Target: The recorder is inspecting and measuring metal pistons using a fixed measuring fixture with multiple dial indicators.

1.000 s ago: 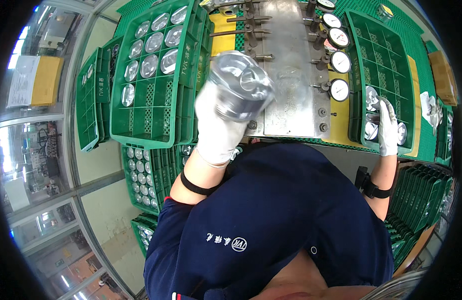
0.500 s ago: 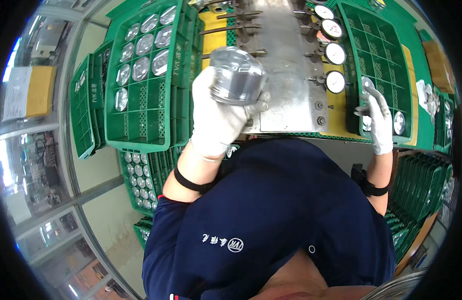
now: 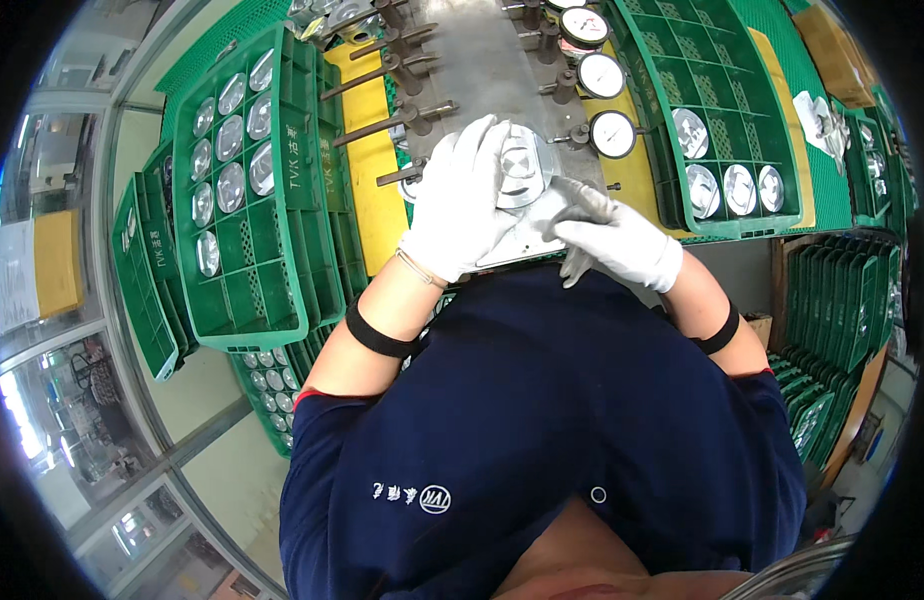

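Note:
A shiny metal piston (image 3: 525,165), its machined crown facing up, is on the steel base plate (image 3: 482,70) close to my body. My left hand (image 3: 454,200), in a white glove, grips it from the left, its fingers stretched along that side. At the near right of the piston, my gloved right hand (image 3: 627,245) has its greyish-stained fingers bent and apart. I see nothing between them, and whether they touch the piston is unclear. Dial gauges (image 3: 613,134) on clamp posts line the plate's right side, and dark rods (image 3: 370,132) on posts line its left.
At the left, a green divided tray (image 3: 244,335) holds several pistons, with another green tray (image 3: 142,290) beyond it. The right green tray (image 3: 697,232) has several pistons in its near compartments. Stacked green trays (image 3: 832,300) stand lower right. A crumpled white cloth (image 3: 820,125) lies far right.
My left hand has brought the piston down from the air onto the plate, its crown now up. My right hand has left the right tray, where more pistons now show, and come beside the piston.

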